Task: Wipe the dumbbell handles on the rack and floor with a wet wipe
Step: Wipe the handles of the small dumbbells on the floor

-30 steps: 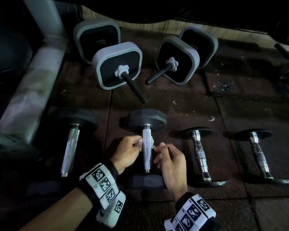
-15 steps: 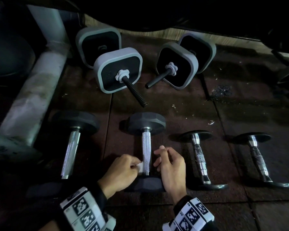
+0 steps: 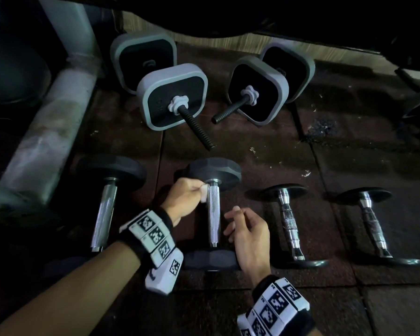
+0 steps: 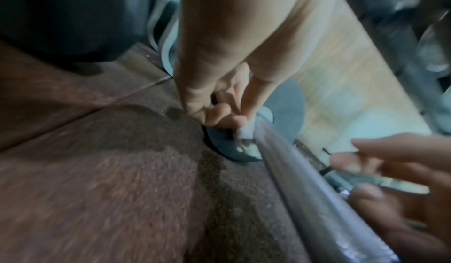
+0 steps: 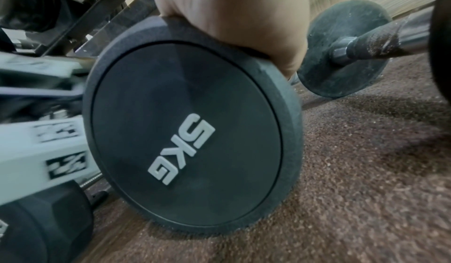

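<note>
A black 5 kg dumbbell (image 3: 214, 170) lies on the rubber floor, its chrome knurled handle (image 3: 214, 217) running away from me. My left hand (image 3: 187, 195) pinches a small white wet wipe (image 3: 204, 194) against the handle's far end, next to the far head. In the left wrist view the wipe (image 4: 245, 134) sits at the fingertips, against the handle (image 4: 292, 180). My right hand (image 3: 247, 234) hovers just right of the handle with loosely curled fingers, holding nothing. Its palm (image 5: 231, 16) lies over the near head (image 5: 192, 132).
A second black dumbbell (image 3: 107, 209) lies to the left. To the right are two small chrome ones (image 3: 289, 226) (image 3: 371, 224). Two grey square-plate adjustable dumbbells (image 3: 172, 98) (image 3: 257, 88) stand behind. A grey rack post (image 3: 46, 132) runs along the left.
My left hand slid the wipe down to the near end of the handle, then up to the far end. My right hand's fingers drew slightly away from the handle.
</note>
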